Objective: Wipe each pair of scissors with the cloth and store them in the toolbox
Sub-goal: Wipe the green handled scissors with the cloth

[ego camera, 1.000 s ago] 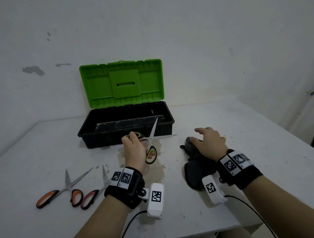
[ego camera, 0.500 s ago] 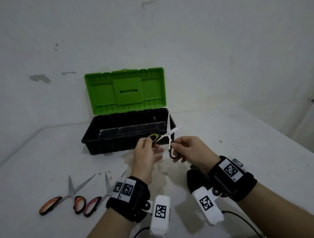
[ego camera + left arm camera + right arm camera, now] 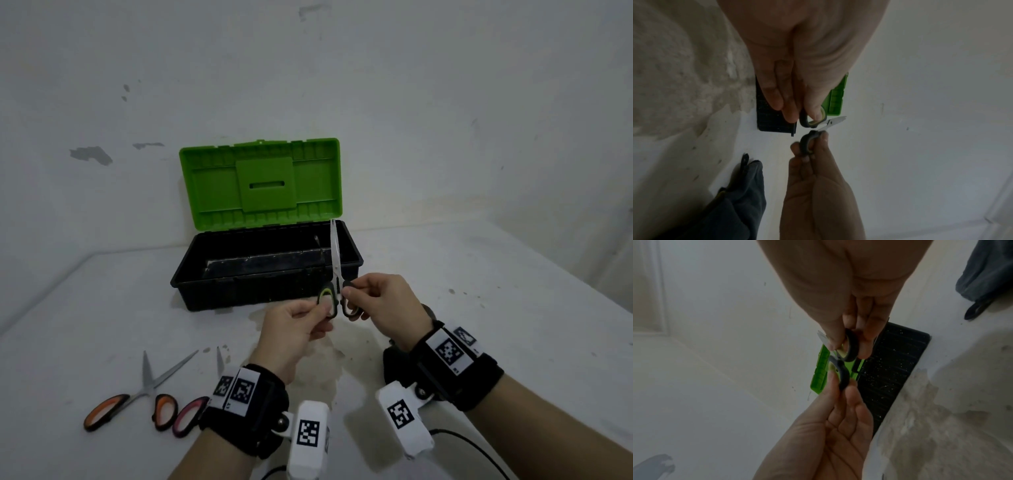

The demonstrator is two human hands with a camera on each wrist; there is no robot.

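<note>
Both hands hold the black-and-yellow-handled scissors [image 3: 336,274] upright in front of the open toolbox [image 3: 219,274], blades together and pointing up. My left hand [image 3: 298,325] pinches the left handle loop [image 3: 810,121]; my right hand [image 3: 383,305] pinches the right loop [image 3: 852,345]. The dark grey cloth [image 3: 735,203] lies on the table below my right wrist, mostly hidden in the head view. The toolbox has a black base and a raised green lid [image 3: 260,181]. Orange-handled scissors [image 3: 137,397] and pink-handled scissors [image 3: 191,411] lie at the front left.
The white table [image 3: 479,308] carries a brownish stain [image 3: 322,363] under my hands. A white wall stands close behind the toolbox. The table's front edge runs near my forearms, and cables trail from the wrist cameras.
My right hand left the cloth and took the scissors' second handle. The blades, spread open a second ago, have come together and now point straight up.
</note>
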